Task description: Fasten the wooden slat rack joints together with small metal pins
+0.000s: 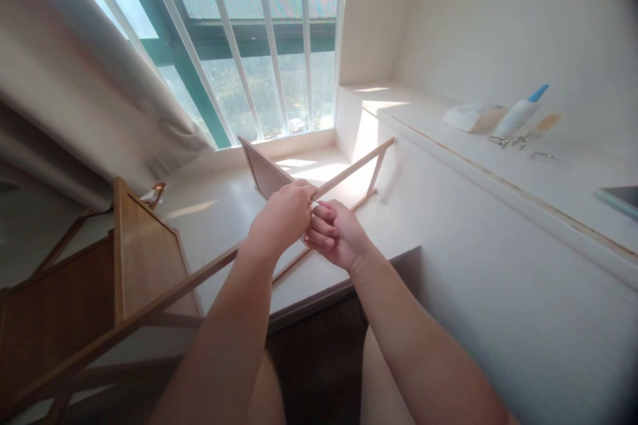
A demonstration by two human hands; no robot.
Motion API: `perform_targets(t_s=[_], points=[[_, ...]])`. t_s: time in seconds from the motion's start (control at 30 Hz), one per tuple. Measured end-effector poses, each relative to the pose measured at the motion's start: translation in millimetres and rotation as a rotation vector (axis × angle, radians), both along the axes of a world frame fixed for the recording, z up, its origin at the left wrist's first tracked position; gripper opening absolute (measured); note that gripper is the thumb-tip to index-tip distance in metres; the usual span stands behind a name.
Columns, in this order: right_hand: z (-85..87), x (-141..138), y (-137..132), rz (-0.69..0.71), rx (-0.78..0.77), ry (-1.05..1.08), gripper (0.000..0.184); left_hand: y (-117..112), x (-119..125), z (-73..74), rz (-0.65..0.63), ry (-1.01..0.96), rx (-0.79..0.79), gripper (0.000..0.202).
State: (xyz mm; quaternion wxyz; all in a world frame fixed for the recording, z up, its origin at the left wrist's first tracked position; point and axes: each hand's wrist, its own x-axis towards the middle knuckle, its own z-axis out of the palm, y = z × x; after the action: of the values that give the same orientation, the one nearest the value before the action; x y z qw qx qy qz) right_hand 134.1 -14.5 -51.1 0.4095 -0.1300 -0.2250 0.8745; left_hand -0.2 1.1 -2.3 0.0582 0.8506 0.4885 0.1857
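Note:
A light-brown wooden frame [349, 169] with long rails and panels stretches from the lower left to the window ledge. My left hand [286, 212] is closed around its rail at the centre of the view, knuckles up. Just to the right and slightly lower, my right hand [333, 232] has its fingers curled, thumb and forefinger pinching a small thin metal piece [315, 201] against the rail. Most of that piece is hidden by the fingers, so I cannot tell its kind. One panel [269, 169] of the frame stands tilted behind my left hand.
At left, more wooden panels [149, 246] lean below a curtain [100, 80]. On the right-hand shelf [423, 113] are a white tube with a blue tip [521, 113], a crumpled plastic bag [471, 117] and small metal hardware [518, 141]. A barred window [259, 46] is ahead.

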Motion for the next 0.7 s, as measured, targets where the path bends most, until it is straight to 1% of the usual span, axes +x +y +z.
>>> perform_targets(t_s=[0.1, 0.23, 0.3, 0.47, 0.57, 0.7], points=[[4.8, -0.2, -1.3, 0.059, -0.051, 0.127, 0.038, -0.8, -1.2, 0.9, -0.025, -0.006, -0.007, 0.016], [8.4, -1.4, -4.3, 0.051, -0.036, 0.146, 0.038, -2.1, -1.6, 2.2, -0.038, -0.012, -0.013, 0.017], [7.4, -2.1, -5.5, -0.001, 0.0, 0.07, 0.036, -2.5, -0.8, 2.2, -0.019, -0.018, -0.011, 0.017], [2.3, -8.5, -8.7, -0.298, 0.155, -0.299, 0.036, -2.8, 1.3, 2.7, 0.013, -0.014, -0.026, 0.015], [1.1, -12.7, -9.4, -0.365, 0.211, -0.436, 0.036, -3.0, 1.2, 3.3, 0.02, -0.012, -0.027, 0.015], [-0.8, -12.5, -7.1, -0.388, 0.256, -0.566, 0.034, -3.1, 0.9, 3.4, 0.013, -0.007, -0.033, 0.016]])
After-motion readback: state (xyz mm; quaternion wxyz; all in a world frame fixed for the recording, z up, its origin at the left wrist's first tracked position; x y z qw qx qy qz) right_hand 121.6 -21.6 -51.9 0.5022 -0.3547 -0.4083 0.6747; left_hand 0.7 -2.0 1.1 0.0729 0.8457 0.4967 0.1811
